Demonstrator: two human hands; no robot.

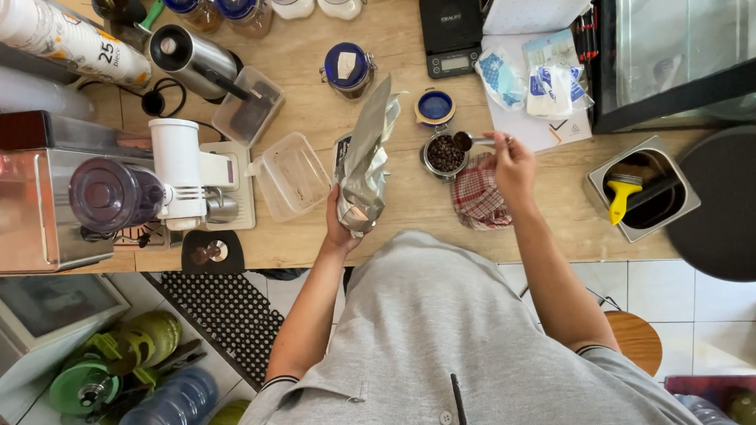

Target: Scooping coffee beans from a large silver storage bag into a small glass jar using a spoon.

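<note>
Over the open jar [444, 154], the right hand [513, 163] pinches a bean-filled spoon [474, 141]; the left hand [340, 224] grips the foil bag [366, 161] upright, keeping beans inside.

Centre frame, your left hand [337, 223] grips the foil bag [365, 161] upright; just right of it, your right hand [513, 163] holds a spoon [470, 141] over the tin of beans [444, 154], with the cloth [479, 196] below.

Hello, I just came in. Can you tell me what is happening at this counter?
A person stands at a wooden counter. The left hand holds a silver foil bag upright, open at the top. The right hand holds a small scoop of coffee beans over an open jar of beans. A checked cloth lies beside the jar, and its blue lid rests behind it.
</note>
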